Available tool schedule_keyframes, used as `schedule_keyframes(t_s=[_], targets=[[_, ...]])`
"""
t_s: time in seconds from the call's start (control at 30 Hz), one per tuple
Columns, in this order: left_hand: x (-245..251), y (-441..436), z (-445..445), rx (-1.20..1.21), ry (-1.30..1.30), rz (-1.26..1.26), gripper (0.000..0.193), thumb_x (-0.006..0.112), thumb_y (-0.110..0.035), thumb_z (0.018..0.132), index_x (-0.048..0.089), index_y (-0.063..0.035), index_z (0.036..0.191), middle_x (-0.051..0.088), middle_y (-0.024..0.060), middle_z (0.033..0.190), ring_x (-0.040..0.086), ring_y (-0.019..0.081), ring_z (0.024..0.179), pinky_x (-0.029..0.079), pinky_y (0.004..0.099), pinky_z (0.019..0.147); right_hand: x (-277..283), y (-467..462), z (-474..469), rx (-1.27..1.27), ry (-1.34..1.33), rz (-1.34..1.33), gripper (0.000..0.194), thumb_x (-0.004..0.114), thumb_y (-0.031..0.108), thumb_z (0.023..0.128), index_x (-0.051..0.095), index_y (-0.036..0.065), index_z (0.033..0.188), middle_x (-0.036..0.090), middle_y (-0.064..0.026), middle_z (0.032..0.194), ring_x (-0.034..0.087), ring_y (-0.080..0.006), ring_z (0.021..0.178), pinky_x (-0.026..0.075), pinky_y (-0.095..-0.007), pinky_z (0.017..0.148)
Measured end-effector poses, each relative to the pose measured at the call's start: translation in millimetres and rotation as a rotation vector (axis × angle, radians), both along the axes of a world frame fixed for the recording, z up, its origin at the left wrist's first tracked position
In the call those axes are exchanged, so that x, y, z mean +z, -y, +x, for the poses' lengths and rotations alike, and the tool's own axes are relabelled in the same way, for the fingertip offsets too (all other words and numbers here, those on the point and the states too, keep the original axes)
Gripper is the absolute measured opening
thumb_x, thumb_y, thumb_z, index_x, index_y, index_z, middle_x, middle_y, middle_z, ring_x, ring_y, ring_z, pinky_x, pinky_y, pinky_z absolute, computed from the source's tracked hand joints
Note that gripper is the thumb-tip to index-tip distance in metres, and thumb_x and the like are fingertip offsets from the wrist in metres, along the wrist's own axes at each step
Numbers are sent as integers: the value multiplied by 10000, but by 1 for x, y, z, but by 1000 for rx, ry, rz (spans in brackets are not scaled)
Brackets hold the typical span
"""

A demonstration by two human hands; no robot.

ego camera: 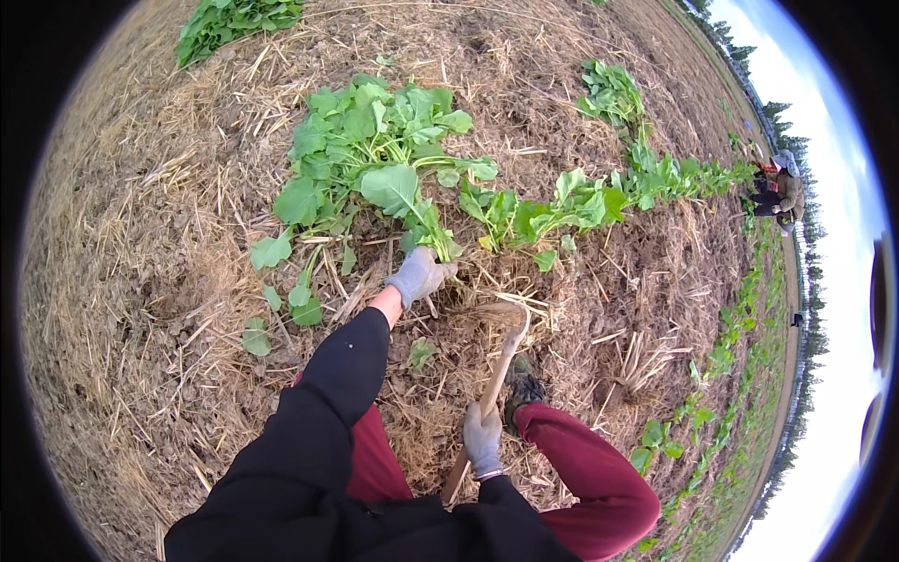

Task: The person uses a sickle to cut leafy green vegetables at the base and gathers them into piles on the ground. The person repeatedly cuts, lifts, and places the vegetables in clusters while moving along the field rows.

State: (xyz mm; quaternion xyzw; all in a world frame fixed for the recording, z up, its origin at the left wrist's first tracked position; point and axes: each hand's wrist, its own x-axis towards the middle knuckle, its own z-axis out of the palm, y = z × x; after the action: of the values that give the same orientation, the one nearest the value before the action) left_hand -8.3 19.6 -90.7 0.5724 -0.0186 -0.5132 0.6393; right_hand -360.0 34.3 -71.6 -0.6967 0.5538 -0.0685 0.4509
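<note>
My left hand [420, 276], in a grey work glove, grips the stem bases of a leafy green plant [430, 223] beside a pile of cut leafy greens [358, 133]. My right hand [482, 435], also gloved, is closed around the wooden handle [500, 372] of a hoe-like hand tool. The tool's head [502, 314] rests low among straw and soil, right of my left hand; its edge is hard to make out. A row of standing leafy plants [562, 211] begins just beyond the tool and runs off to the right.
More heaps of greens lie at the upper left [235, 24] and upper right [611, 91]. Straw covers the brown soil. My boot [525, 390] is close to the tool. Further plant rows [727, 358] run along the right. A person in a hat [781, 190] is far down the row.
</note>
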Motion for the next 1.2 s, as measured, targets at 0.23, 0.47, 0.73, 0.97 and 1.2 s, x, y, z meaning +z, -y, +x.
schedule_keyframes(t_s=[0.23,0.47,0.73,0.97,1.2], targets=[[-23,3,3,-426,336,136,351,757,-171,839,669,-21,1143,705,142,908,653,230,772,528,367,759,2,-10,-1,-42,147,54,157,567,178,935,516,30,930,542,-1,659,516,-86,537,423,-247,465],[-28,11,0,-629,831,471,423,730,-324,841,667,-19,1127,676,248,1049,653,377,1005,507,419,849,19,-1,15,19,105,10,168,571,190,944,528,28,923,552,-7,657,515,-81,533,421,-249,458],[-26,17,-7,-548,855,566,467,683,-403,865,654,-46,1165,656,253,1102,626,411,1041,499,458,894,88,13,50,-162,238,-17,251,596,231,934,534,-12,934,586,-55,645,563,-139,542,465,-308,505],[-26,20,-5,-524,882,576,437,690,-394,854,688,-12,1066,667,255,1049,644,398,999,514,454,861,82,22,52,101,-82,158,274,581,263,938,529,-5,938,579,-90,644,529,-158,485,446,-335,450],[-12,13,1,-495,901,487,338,691,-302,815,698,12,941,669,265,977,653,401,963,516,459,849,54,51,85,69,-177,373,259,534,272,953,437,48,868,528,-73,645,492,-163,478,432,-307,420]])
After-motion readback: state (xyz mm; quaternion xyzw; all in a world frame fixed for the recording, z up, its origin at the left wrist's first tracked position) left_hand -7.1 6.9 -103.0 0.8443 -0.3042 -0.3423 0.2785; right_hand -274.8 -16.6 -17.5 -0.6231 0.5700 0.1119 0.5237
